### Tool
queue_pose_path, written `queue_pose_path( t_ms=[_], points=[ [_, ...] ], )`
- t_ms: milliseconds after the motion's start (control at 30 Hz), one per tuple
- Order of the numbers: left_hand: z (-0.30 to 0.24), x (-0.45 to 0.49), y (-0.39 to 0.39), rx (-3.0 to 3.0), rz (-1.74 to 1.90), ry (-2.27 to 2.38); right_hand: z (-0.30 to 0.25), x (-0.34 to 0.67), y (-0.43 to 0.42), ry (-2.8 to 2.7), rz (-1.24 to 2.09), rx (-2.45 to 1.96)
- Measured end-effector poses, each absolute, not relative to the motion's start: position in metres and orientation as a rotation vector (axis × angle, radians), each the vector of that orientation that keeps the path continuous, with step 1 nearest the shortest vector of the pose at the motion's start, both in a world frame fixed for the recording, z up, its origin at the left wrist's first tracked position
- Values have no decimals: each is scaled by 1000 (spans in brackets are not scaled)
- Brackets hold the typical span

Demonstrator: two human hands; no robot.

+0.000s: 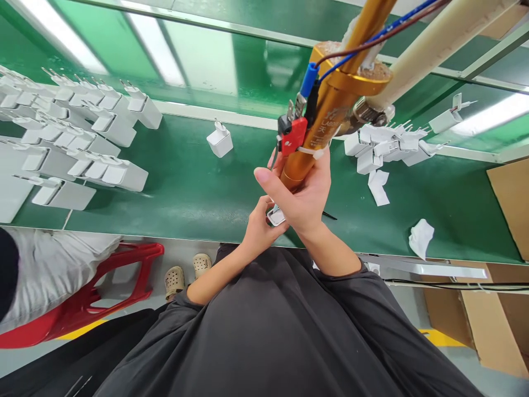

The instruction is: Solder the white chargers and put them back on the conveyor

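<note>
The right hand's (308, 201) fingers (264, 176) wrap around the barrel of a gold electric screwdriver (326, 127) that hangs from above, with the thumb stretched out. Just beneath its tip, the left hand (257, 229) closes its fingers around a white charger (276, 216), which touches both hands at the near edge of the green table (198, 187). One charger (220, 140) stands alone farther out. Rows of chargers (82, 138) lie to the left and a loose heap (384, 146) to the right. A red stool (103, 286) and cardboard boxes (510, 204) stand around the table.
</note>
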State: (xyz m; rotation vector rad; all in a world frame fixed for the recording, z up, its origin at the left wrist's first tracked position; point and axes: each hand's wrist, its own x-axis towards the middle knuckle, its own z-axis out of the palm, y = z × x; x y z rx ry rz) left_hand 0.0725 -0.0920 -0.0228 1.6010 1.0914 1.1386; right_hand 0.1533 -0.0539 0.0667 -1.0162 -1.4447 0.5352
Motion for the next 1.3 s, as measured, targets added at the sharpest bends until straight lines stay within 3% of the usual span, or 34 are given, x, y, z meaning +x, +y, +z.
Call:
queue_pose_path(
  t_ms=[733, 1000, 1300],
  points=[
    [-28, 79, -88, 1667, 1019, 1124, 57, 169, -54, -1636, 378, -1127],
    [-10, 44, -74, 1781, 913, 1248, 47, 220, -56, -1431, 386, -1020],
    [21, 34, -74, 1616, 746, 1124, 33, 304, -59, -1286, -17, -1285]
  ],
)
